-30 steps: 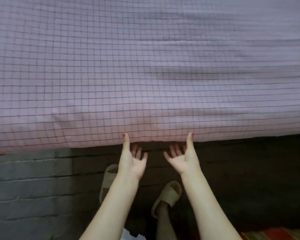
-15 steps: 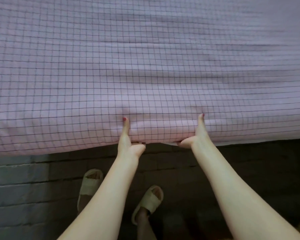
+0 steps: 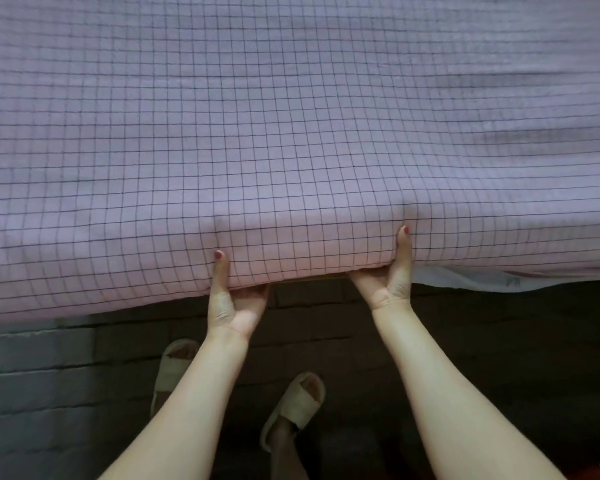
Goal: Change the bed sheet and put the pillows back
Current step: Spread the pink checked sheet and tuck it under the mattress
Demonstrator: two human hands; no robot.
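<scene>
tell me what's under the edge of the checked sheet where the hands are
Both hands, left and right, grip the checked sheet at its edge, fingers tucked beneath and hidden. A white layer peeks out at right. The mattress itself is covered. Below is dark brick floor.

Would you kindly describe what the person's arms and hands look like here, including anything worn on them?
Both forearms are bare, with no sleeves, watch or bracelet showing. The left hand and right hand each have a thumbnail painted red. No rings are visible, though the other fingers are hidden under the bed's edge.
</scene>
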